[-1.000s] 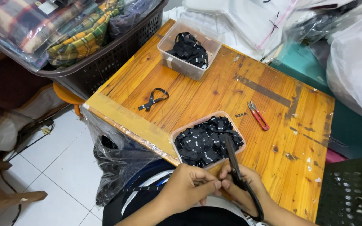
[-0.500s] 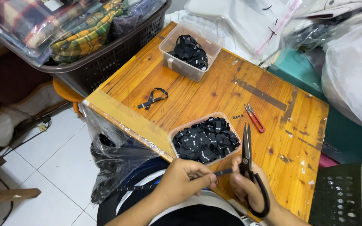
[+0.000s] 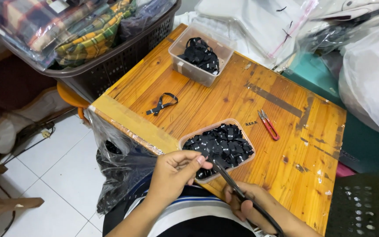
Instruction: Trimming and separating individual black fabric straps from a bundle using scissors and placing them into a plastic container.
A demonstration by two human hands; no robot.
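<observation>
My right hand (image 3: 253,207) grips black scissors (image 3: 235,186) at the near edge of the wooden table (image 3: 224,101), blades pointing up-left toward my left hand. My left hand (image 3: 174,173) pinches something small and dark at its fingertips, right beside the scissor tips; what it is I cannot make out. Just beyond both hands sits a clear plastic tray (image 3: 188,141) filled with small black labels (image 3: 222,145).
A second clear tub (image 3: 181,48) of black pieces stands at the far table edge. A black ribbon loop (image 3: 163,103) and red thread snips (image 3: 268,125) lie on the table. A dark basket (image 3: 110,66) of plaid cloth is at left, plastic bags (image 3: 123,166) hang below, white bags at right.
The scissors have swung down from upright over the tray to a low slant near the table edge. My left hand has shifted up to the tray's near corner.
</observation>
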